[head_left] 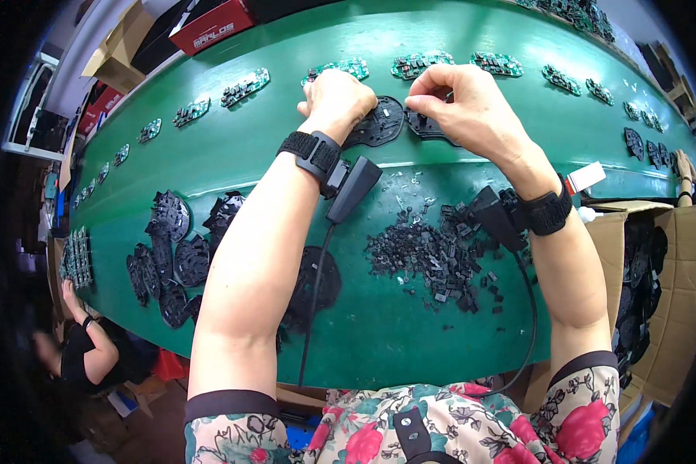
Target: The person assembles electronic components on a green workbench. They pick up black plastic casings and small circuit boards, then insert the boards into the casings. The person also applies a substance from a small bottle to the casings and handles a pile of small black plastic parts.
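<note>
Both my arms reach toward the far side of the green table. My left hand [336, 99] is closed, knuckles up, between a green circuit board [354, 68] and a black plastic shell [383, 124]; whatever its fingers hold is hidden. Thumb and forefinger of my right hand [472, 110] are pinched together just above a second black shell [427, 125]. Anything in that pinch is too small to make out. Another circuit board [417, 65] lies just beyond the right hand.
More circuit boards [245, 87] run in a curved row along the table [363, 340]. Small black parts [433, 259] are heaped nearer me, with black shells [189, 259] piled left. A cardboard box [677, 286] holds shells at right. Co-workers' hands [71, 298] show at both sides.
</note>
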The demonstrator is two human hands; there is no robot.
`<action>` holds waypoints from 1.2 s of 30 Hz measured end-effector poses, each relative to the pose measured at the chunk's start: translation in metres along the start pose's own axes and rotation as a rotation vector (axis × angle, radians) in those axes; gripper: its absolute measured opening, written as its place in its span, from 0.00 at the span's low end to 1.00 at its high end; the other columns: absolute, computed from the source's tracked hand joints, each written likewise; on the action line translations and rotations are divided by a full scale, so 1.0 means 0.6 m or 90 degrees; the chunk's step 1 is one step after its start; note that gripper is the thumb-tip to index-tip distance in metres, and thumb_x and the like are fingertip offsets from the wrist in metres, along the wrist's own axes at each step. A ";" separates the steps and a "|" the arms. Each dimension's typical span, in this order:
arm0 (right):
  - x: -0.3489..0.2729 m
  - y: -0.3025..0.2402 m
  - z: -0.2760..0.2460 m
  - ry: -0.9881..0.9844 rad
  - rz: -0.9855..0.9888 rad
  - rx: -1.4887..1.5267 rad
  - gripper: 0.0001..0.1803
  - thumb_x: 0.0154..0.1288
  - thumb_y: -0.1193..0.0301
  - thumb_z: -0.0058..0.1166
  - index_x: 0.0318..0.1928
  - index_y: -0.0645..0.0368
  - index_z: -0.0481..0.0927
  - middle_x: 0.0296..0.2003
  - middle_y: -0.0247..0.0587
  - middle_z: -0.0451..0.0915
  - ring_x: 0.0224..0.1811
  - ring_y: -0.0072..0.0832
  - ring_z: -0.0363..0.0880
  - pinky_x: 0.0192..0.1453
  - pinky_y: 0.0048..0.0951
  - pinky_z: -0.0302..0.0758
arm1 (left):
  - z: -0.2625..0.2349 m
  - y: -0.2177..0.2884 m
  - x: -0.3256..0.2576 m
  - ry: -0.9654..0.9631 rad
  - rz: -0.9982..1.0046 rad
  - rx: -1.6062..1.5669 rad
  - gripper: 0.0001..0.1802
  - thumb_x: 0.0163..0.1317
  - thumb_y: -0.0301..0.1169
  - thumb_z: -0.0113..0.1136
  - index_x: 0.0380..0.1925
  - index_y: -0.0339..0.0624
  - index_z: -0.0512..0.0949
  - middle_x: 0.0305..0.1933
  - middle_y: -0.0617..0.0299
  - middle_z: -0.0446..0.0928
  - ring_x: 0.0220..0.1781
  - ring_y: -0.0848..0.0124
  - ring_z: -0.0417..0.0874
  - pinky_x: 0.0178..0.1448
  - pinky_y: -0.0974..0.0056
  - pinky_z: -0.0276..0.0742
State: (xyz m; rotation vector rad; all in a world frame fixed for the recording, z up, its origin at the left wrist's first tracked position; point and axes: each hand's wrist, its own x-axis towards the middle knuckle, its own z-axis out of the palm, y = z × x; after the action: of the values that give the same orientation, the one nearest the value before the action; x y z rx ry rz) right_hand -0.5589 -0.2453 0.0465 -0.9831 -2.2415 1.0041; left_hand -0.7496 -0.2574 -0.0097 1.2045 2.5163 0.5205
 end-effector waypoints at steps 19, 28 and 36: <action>-0.145 -0.040 -0.043 0.059 -0.115 0.018 0.05 0.56 0.74 0.60 0.31 0.64 0.79 0.26 0.47 0.78 0.29 0.40 0.77 0.35 0.34 0.72 | 0.031 0.017 0.015 0.024 -0.082 0.072 0.18 0.40 0.40 0.69 0.34 0.46 0.84 0.44 0.55 0.82 0.53 0.55 0.76 0.59 0.56 0.64; -0.193 -0.010 -0.076 0.097 0.004 -0.054 0.05 0.57 0.76 0.59 0.31 0.65 0.79 0.26 0.45 0.79 0.28 0.37 0.76 0.34 0.32 0.72 | -0.011 0.015 -0.017 -0.059 0.004 -0.121 0.11 0.43 0.32 0.70 0.30 0.43 0.84 0.36 0.60 0.83 0.40 0.69 0.80 0.46 0.65 0.73; -0.193 0.033 -0.063 0.072 0.028 -0.121 0.05 0.52 0.78 0.59 0.31 0.64 0.80 0.29 0.50 0.80 0.33 0.44 0.79 0.39 0.38 0.74 | -0.173 -0.021 -0.174 -0.028 0.285 -0.274 0.16 0.56 0.38 0.64 0.37 0.35 0.83 0.33 0.62 0.80 0.36 0.75 0.76 0.41 0.70 0.71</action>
State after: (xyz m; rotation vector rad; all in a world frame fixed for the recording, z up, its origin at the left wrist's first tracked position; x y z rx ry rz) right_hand -0.4537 -0.3093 0.0378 -1.1455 -2.2603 0.7438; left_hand -0.7386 -0.3669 0.0885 1.5677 1.9458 1.0621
